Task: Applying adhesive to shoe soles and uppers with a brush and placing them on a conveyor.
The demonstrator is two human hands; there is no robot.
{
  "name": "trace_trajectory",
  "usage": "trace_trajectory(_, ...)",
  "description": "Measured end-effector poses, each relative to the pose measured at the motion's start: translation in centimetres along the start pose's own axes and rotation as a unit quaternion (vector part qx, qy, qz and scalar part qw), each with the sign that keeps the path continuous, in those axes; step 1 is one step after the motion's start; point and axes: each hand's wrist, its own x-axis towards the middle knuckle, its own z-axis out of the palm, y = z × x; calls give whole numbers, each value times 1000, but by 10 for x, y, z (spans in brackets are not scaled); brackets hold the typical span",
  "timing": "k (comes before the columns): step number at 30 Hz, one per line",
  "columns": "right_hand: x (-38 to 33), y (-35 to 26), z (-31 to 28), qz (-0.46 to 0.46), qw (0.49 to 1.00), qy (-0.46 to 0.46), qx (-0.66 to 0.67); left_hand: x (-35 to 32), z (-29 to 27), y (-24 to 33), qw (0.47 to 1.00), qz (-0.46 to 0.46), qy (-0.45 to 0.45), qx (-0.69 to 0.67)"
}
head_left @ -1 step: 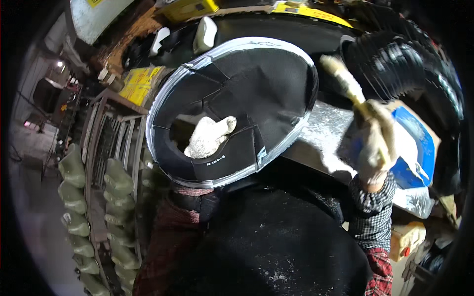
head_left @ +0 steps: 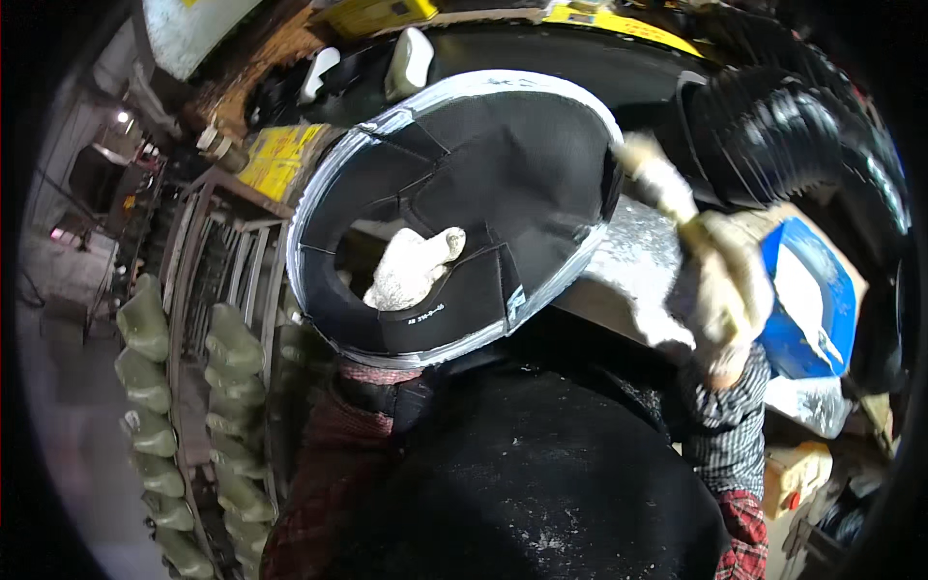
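Note:
A black shoe upper [head_left: 541,145], its seamed inside facing up, is held out in front of me. A band of wet-looking white coating [head_left: 483,85] runs round its rim. My left hand [head_left: 411,271], in a white glove, comes up through the oval opening from below and grips the upper by that opening's edge; part of its fingers is hidden. In my right hand [head_left: 730,280], gloved too, a brush [head_left: 667,184] is closed in the fingers. Its blurred, whitish tip meets or nearly meets the right side of the rim. A blue bowl [head_left: 841,319] with white stuff stands beside this hand.
Greenish shoe lasts [head_left: 150,377] hang in rows on a metal rack [head_left: 179,261] at left. A ribbed black hose [head_left: 773,126] curves along the right. Two pale curved pieces [head_left: 411,63] lie on the black surface behind. A yellowish container [head_left: 797,474] sits low at right.
My right hand has shifted slightly left and downward, bringing the brush tip closer to the upper's right rim. The left hand and the upper have hardly moved.

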Motion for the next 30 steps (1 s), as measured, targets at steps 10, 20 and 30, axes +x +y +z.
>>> trace_trajectory(10,-41,13,-7,157,977,-124,-79,122,0,6,619,171,50,765)
trace_trajectory(20,-45,19,3,253,963,-84,-39,124,-68,-5,965,113,52,-230)
trace_trajectory(30,-22,25,56,163,958,-219,-88,-61,-254,-96,869,151,448,-150)
